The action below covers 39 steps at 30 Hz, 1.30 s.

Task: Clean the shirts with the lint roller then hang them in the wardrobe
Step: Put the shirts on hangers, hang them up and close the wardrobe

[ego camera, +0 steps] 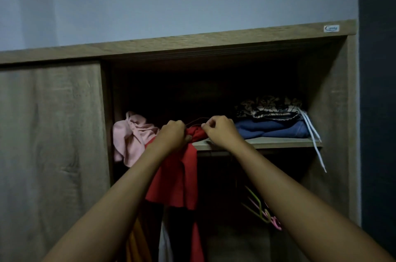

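A red shirt (pixel 181 178) hangs down in front of the open wardrobe (pixel 327 94), its collar bunched at the level of the inner shelf (pixel 278 143). My left hand (pixel 172 134) is closed on the collar from the left. My right hand (pixel 220 130) pinches the collar from the right, just above the shelf's front edge. A thin dark red hanger wire (pixel 196 121) arches between the two hands. No lint roller is in sight.
A crumpled pink garment (pixel 130 137) hangs off the shelf's left end. Folded blue (pixel 272 130) and patterned clothes with white drawstrings sit on the right. Below hang pink and green hangers (pixel 262 211) and other garments. A sliding door (pixel 49 143) covers the wardrobe's left half.
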{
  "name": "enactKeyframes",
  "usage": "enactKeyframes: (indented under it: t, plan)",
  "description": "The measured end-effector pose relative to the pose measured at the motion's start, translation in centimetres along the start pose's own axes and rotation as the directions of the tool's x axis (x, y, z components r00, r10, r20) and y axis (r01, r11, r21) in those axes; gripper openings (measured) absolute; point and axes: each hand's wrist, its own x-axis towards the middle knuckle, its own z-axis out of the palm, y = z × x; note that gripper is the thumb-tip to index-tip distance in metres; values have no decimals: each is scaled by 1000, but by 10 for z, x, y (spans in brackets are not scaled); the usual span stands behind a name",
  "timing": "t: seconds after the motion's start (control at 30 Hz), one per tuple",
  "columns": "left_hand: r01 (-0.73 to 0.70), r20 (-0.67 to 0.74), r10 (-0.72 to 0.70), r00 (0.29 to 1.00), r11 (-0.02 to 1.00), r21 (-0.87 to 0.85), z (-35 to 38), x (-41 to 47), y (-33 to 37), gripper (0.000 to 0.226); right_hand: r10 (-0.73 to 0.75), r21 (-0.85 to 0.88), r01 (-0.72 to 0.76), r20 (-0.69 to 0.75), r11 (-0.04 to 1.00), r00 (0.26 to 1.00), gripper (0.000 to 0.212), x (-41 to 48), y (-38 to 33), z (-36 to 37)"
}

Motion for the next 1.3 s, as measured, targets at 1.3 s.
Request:
enactKeyframes:
  t: [1.3]
  plan:
    - [-221, -290, 83, 954, 845, -487, 18, -13, 29, 18, -7, 384, 11, -12, 923, 1000, 37, -124, 65, -36]
